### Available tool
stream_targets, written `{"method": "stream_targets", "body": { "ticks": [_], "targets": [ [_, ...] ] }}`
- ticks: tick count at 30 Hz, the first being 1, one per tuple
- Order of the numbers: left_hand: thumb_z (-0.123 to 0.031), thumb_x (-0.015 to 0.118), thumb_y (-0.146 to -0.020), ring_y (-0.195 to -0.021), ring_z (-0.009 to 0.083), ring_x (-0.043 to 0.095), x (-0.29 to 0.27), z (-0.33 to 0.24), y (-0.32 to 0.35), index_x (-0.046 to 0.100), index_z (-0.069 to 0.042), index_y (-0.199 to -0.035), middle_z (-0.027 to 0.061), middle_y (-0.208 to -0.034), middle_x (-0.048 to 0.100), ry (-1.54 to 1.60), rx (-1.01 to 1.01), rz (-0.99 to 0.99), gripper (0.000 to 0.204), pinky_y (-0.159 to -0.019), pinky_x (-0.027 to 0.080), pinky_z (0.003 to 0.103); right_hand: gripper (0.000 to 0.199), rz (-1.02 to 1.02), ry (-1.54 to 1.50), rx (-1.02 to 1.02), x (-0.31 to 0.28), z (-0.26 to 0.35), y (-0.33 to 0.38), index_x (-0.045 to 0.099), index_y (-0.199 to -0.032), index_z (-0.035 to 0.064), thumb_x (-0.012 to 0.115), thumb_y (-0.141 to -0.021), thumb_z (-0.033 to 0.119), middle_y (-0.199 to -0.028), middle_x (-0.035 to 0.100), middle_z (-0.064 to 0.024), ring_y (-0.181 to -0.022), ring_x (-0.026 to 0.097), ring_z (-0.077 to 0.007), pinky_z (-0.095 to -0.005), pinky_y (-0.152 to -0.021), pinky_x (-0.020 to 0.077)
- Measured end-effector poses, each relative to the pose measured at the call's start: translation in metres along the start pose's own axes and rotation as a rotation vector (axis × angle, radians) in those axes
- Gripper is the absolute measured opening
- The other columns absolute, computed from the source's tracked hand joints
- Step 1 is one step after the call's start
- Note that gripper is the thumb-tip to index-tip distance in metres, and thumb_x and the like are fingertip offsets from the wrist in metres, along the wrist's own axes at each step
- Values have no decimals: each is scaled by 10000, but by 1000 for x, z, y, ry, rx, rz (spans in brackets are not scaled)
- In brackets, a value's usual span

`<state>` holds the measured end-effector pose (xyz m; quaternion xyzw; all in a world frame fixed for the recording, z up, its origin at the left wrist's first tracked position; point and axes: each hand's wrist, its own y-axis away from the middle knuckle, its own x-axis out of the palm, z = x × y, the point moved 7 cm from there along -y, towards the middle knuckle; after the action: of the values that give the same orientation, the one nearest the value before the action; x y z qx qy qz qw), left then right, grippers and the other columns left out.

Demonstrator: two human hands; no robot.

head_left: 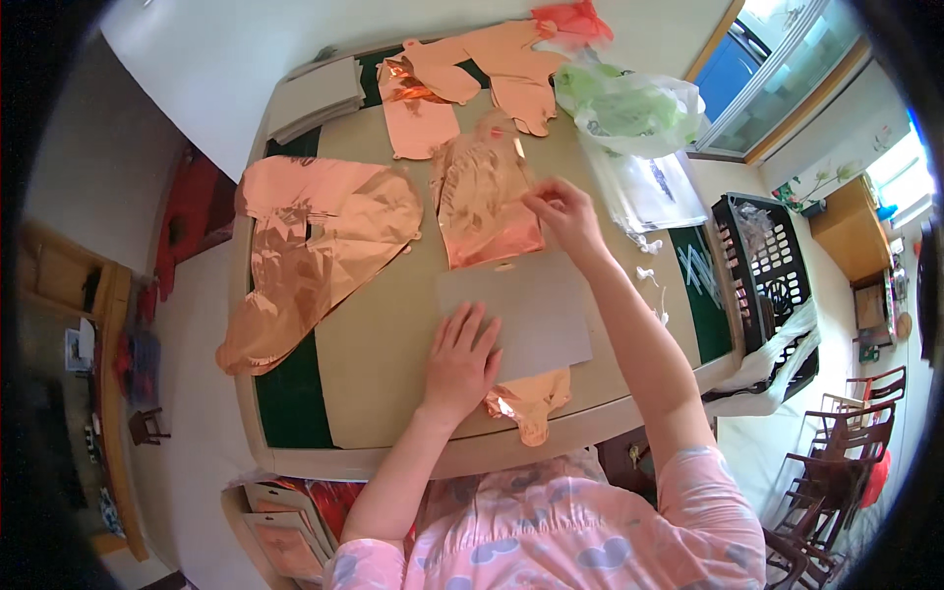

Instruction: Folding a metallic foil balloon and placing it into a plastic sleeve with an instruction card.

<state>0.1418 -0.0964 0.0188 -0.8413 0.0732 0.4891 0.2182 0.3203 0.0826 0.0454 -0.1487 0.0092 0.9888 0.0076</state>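
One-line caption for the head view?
Left hand flat on grey card; right hand pinching rose-gold foil balloon.

The grey card [526,313] hides most of a rose-gold foil balloon [531,398], whose shape is perhaps unreadable.

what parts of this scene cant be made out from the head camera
- Foil balloon: its middle is hidden under the grey card in the head view.
- Left hand: lies flat on the card; anything under the palm is hidden.
- Right hand: what its fingertips pinch is too small to tell.
- Black basket: contents blurred near the fisheye rim.
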Motion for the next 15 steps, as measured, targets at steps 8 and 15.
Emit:
{"method": "stream_targets", "body": {
  "ticks": [8, 15],
  "targets": [
    [-247, 713, -758, -1279, 390, 418, 27, 23, 8, 508, -65, -1300, 168, -1364, 482, 447, -210, 29, 607, -1098, 323, 512, 268, 237, 194, -241, -32, -26, 82, 664, -872, 13, 477, -751, -137, -995, 682, -87, -1025, 611, -262, -344, -929, 469],
    [-298, 669, -798, -1253, 399, 440, 16, 5, 0, 538, -45, -1255, 201, -1312, 511, 12, 17, 43, 538, -1085, 334, 539, 413, 286, 736, -587, 44, -6, 90, 511, -1358, 121, 510, -967, 253, -1462, 427, -115, -1391, 335, -294, -512, -1158, 226]
  ]
}}
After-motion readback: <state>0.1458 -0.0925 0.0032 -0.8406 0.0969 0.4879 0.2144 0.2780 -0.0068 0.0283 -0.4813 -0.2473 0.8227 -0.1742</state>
